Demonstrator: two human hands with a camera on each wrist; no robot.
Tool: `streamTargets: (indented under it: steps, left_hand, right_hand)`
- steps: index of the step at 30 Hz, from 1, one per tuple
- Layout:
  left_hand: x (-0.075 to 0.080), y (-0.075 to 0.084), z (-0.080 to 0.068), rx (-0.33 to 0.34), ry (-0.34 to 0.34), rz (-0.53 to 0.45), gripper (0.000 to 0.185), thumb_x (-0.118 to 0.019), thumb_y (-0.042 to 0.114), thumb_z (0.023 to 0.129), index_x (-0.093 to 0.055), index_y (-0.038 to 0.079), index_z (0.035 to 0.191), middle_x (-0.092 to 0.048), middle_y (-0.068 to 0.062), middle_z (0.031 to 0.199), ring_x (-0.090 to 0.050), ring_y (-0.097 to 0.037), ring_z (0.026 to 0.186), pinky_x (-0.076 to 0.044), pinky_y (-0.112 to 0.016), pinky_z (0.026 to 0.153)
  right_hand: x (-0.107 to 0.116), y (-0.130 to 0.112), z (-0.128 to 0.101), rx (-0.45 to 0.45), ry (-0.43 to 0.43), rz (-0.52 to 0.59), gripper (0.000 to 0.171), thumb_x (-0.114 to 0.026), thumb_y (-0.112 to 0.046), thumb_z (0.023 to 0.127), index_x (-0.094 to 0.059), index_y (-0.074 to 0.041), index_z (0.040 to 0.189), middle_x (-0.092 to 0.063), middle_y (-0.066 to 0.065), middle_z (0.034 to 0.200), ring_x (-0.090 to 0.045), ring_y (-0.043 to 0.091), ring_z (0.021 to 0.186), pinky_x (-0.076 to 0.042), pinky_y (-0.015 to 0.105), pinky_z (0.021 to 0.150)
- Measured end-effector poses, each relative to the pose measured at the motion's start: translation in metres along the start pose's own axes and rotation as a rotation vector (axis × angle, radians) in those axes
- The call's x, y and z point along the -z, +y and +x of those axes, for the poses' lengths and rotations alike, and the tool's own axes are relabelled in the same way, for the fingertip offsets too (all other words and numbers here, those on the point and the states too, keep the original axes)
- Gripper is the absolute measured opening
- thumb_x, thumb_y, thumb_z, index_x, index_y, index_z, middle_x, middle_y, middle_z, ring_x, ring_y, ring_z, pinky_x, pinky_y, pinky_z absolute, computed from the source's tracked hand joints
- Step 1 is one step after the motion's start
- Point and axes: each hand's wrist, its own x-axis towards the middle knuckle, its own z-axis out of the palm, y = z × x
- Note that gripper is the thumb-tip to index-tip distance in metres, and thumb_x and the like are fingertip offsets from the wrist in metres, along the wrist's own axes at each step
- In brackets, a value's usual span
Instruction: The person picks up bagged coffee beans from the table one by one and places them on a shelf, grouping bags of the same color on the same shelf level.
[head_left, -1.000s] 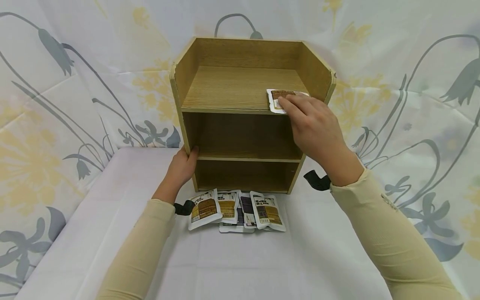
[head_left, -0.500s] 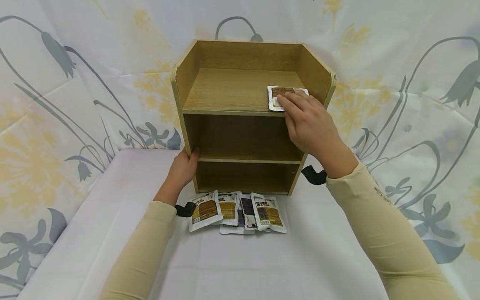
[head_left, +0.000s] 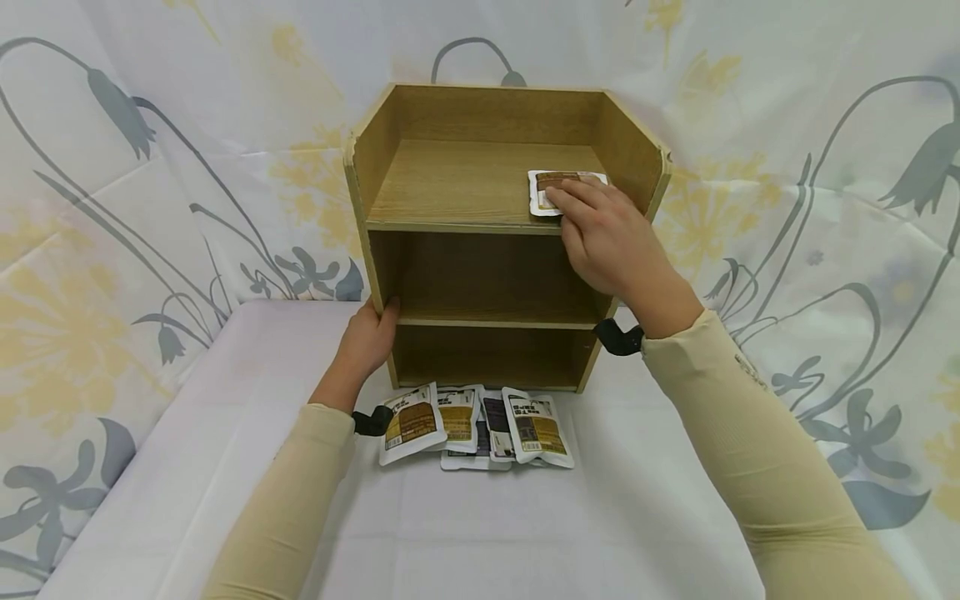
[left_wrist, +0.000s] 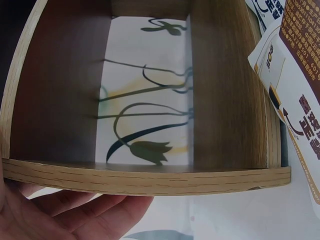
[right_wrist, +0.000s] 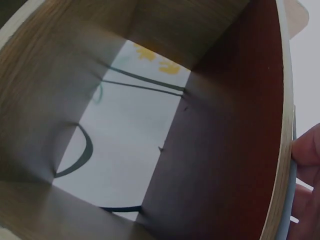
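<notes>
In the head view my left hand (head_left: 367,337) grips the left side panel of a small wooden shelf unit (head_left: 480,322), thumb at the front edge. The left wrist view shows the fingers (left_wrist: 95,215) behind that panel. On the right of the top shelf lies a white and brown food pouch (head_left: 542,196), held by my right hand (head_left: 618,237). Its fingers lie over the pouch, covering the right part. In the right wrist view the thumb (right_wrist: 307,145) is right at the shelf board's front edge.
Several similar pouches (head_left: 411,421) lie overlapping on the white tablecloth (head_left: 480,533) before the unit's base. The top shelf has raised side and back walls (head_left: 495,114). Two shelf compartments (head_left: 487,275) open below it. A flowered cloth (head_left: 187,108) hangs behind.
My right hand has slid the pouch a little left and farther back from the top shelf's front edge. The left hand keeps its grip on the panel.
</notes>
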Motion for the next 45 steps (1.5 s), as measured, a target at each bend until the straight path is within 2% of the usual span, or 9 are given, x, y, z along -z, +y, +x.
streamTargets:
  steps: [6, 11, 16, 20, 27, 39, 45]
  left_hand:
    - [0.0, 0.0, -0.001, -0.008, 0.01, 0.005, 0.063, -0.026, 0.047, 0.103, -0.032, 0.005, 0.149, -0.052, -0.027, 0.136, -0.055, -0.042, 0.121, -0.045, -0.055, 0.099]
    - [0.0, 0.0, -0.001, -0.009, 0.011, 0.003, 0.063, -0.026, 0.047, 0.103, -0.031, 0.005, 0.15, -0.052, -0.027, 0.137, -0.055, -0.042, 0.122, -0.044, -0.055, 0.1]
    - [-0.001, -0.001, 0.0, -0.002, 0.007, 0.001, 0.064, -0.026, 0.048, 0.103, -0.031, 0.005, 0.15, -0.052, -0.027, 0.137, -0.055, -0.042, 0.122, -0.044, -0.055, 0.1]
    - [-0.002, -0.003, 0.0, 0.007, 0.001, 0.002, 0.065, -0.025, 0.05, 0.102, -0.031, 0.006, 0.15, -0.052, -0.027, 0.137, -0.055, -0.042, 0.122, -0.044, -0.056, 0.1]
    - [-0.002, -0.002, 0.0, 0.008, 0.003, 0.001, 0.065, -0.026, 0.049, 0.102, -0.031, 0.006, 0.15, -0.052, -0.027, 0.137, -0.054, -0.042, 0.122, -0.043, -0.056, 0.1]
    - [-0.001, -0.001, 0.001, 0.006, 0.014, -0.013, 0.066, -0.025, 0.051, 0.102, -0.03, 0.008, 0.151, -0.049, -0.026, 0.14, -0.052, -0.042, 0.125, -0.043, -0.056, 0.101]
    - [-0.003, -0.003, 0.001, 0.001, 0.015, -0.012, 0.066, -0.024, 0.053, 0.101, -0.031, 0.009, 0.151, -0.051, -0.027, 0.139, -0.053, -0.042, 0.124, -0.043, -0.056, 0.101]
  right_hand:
    - [0.005, -0.001, 0.009, -0.096, -0.14, 0.057, 0.045, -0.032, -0.016, 0.101, -0.051, -0.008, 0.141, -0.047, 0.015, 0.147, -0.035, 0.034, 0.142, -0.021, 0.04, 0.12]
    - [0.006, -0.001, 0.011, -0.142, -0.174, 0.064, 0.046, -0.031, -0.017, 0.101, -0.05, -0.011, 0.142, -0.045, 0.013, 0.15, -0.032, 0.035, 0.144, -0.021, 0.045, 0.12]
    - [0.004, -0.002, 0.01, -0.135, -0.132, 0.045, 0.046, -0.034, -0.016, 0.1, -0.05, -0.013, 0.142, -0.047, 0.012, 0.148, -0.037, 0.034, 0.141, -0.024, 0.055, 0.116]
    - [0.002, -0.003, 0.004, -0.13, -0.086, 0.042, 0.044, -0.039, -0.015, 0.099, -0.05, -0.012, 0.142, -0.048, 0.012, 0.146, -0.038, 0.031, 0.14, -0.025, 0.058, 0.114]
    - [0.004, -0.007, -0.011, -0.069, 0.05, 0.036, 0.044, -0.047, -0.011, 0.095, -0.054, -0.011, 0.138, -0.052, 0.015, 0.141, -0.043, 0.034, 0.136, -0.027, 0.062, 0.111]
    - [0.0, -0.014, -0.048, 0.003, 0.175, 0.108, 0.043, -0.06, -0.01, 0.089, -0.06, -0.01, 0.131, -0.052, 0.019, 0.139, -0.043, 0.038, 0.134, -0.026, 0.064, 0.11]
    - [-0.006, -0.02, -0.068, 0.033, 0.221, 0.127, 0.038, -0.062, -0.007, 0.086, -0.064, -0.007, 0.124, -0.054, 0.02, 0.137, -0.044, 0.037, 0.134, -0.026, 0.06, 0.112]
